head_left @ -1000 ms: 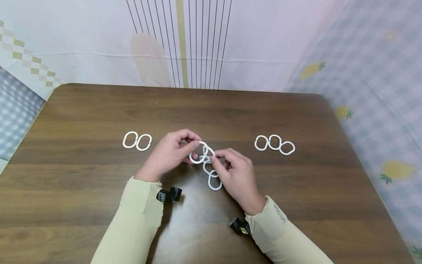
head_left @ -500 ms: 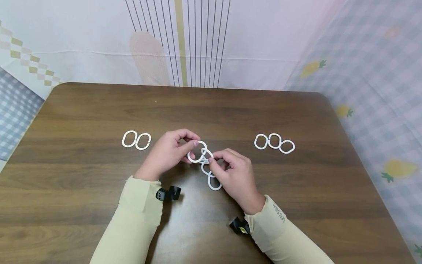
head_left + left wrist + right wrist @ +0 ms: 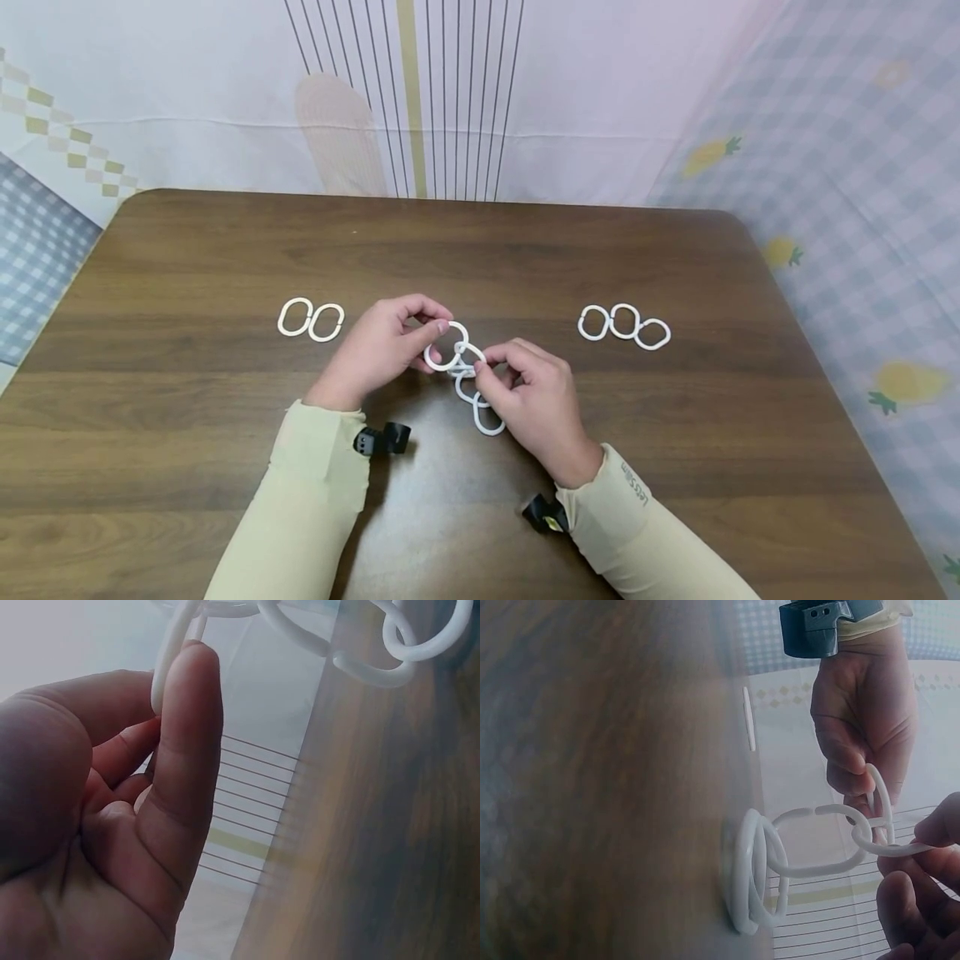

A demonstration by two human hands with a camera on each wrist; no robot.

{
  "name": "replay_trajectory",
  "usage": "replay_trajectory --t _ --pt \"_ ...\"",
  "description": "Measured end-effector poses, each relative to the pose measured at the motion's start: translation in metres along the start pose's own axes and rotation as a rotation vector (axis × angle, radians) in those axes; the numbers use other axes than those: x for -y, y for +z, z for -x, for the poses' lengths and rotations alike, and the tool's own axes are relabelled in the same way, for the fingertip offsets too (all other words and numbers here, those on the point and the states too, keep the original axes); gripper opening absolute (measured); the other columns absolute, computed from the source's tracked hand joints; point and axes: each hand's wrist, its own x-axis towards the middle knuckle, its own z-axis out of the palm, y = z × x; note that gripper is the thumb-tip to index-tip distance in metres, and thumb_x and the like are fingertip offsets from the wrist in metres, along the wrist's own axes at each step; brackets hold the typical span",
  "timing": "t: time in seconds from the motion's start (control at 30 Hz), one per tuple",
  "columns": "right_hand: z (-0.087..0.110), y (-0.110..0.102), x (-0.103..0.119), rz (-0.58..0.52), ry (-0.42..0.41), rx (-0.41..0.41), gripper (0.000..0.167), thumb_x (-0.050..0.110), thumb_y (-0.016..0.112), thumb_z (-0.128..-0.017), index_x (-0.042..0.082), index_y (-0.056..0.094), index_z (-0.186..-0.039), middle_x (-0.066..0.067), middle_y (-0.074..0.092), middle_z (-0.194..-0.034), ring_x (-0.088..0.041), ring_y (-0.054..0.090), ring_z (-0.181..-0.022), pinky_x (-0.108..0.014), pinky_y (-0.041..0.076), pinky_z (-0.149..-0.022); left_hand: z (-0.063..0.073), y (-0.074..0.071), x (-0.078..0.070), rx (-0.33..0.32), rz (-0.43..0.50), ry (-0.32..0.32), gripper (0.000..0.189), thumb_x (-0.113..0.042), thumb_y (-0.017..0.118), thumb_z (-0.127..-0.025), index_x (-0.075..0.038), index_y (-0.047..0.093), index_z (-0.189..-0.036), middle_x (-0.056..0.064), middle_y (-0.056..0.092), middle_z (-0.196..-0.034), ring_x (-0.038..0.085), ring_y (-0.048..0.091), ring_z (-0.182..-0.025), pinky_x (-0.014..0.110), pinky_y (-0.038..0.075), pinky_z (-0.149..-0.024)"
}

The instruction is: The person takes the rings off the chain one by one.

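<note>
A printed curtain point(image 3: 600, 83) is hanging behind the brown table point(image 3: 225, 458). At far left, a pair of rings point(image 3: 310, 321) is lying on the table, the two seemingly touching. Next, my left hand point(image 3: 386, 346) is pinching a white ring point(image 3: 442, 367) between thumb and fingertips, above the surface. A short chain point(image 3: 489, 432) is trailing toward me between my hands. My right hand point(image 3: 536, 392) is clamping thumb and fingertip on a second ring point(image 3: 478, 352), which is crossing the first; whether these two are linked, I cannot tell. For good work, I should probably be steadying one ring while guiding the other through its small gap, twisting gently rather than pulling. At far right, three rings point(image 3: 613, 321) are lying in a touching row.
</note>
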Motion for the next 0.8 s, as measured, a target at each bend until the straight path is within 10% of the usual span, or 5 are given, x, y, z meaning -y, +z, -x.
replay_trajectory --t 0.8 --pt "-0.001 -0.001 -0.001 -0.020 -0.009 -0.002 0.007 0.006 0.075 -0.083 0.013 0.076 -0.082 0.010 0.063 -0.073 -0.003 0.051 -0.058 -0.017 0.042 -0.052 0.000 -0.013 0.005 -0.048 -0.063 -0.010 0.017 -0.017 0.062 -0.101 -0.008 0.069 -0.114 0.015 0.070 -0.085 0.020 0.068 -0.061 0.038 0.060 -0.064"
